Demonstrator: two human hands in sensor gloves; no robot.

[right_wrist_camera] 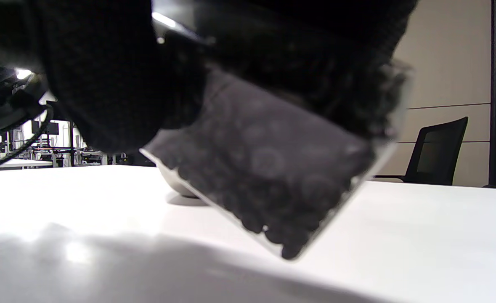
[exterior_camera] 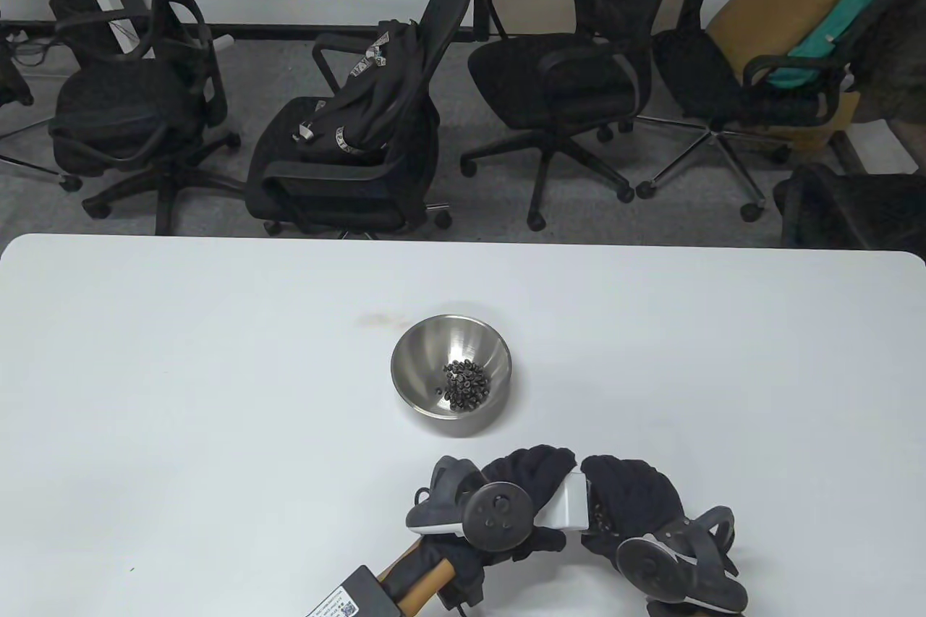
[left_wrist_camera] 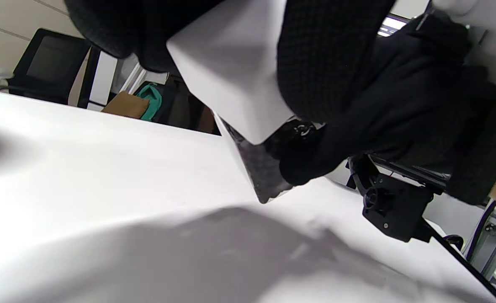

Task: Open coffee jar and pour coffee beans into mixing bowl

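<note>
Lower centre of the table view, left hand [exterior_camera: 506,494] grips the one white lid [exterior_camera: 568,510]; right hand [exterior_camera: 633,501] grips one tilted jar [right_wrist_camera: 269,176] of beans. Mid-frame, one bowl [exterior_camera: 419,349] holds some beans [exterior_camera: 465,384].

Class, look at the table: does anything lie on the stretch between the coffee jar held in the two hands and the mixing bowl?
Nothing visible does. The coffee jar is held between the left hand and the right hand, and only bare table separates it from the mixing bowl, which already holds some coffee beans.
</note>
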